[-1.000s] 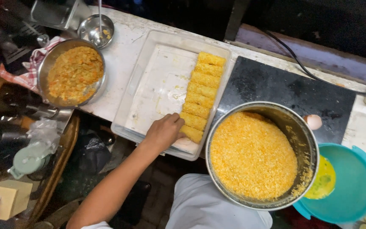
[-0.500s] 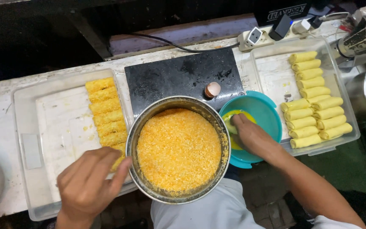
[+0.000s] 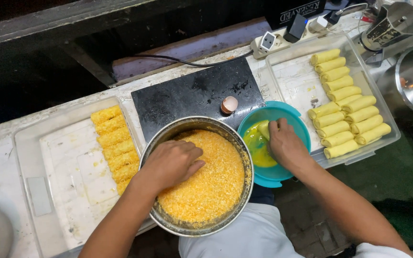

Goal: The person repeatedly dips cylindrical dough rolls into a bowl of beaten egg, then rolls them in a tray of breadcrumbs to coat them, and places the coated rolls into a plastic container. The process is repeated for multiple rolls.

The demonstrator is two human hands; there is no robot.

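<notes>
Down in the metal pot (image 3: 168,217), the left hand (image 3: 170,162) rests loosely curled on orange breadcrumbs (image 3: 211,186), gripping nothing visible, while the right hand (image 3: 285,143) pinches a pale roll (image 3: 264,129) over beaten egg (image 3: 256,148) in the teal bowl (image 3: 283,112).

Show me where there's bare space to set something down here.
Free: left tray floor left of its breaded rolls; black board around the eggshell; right tray left of the plain rolls. Crowded: crumb pot with left hand, teal bowl with right hand.
</notes>
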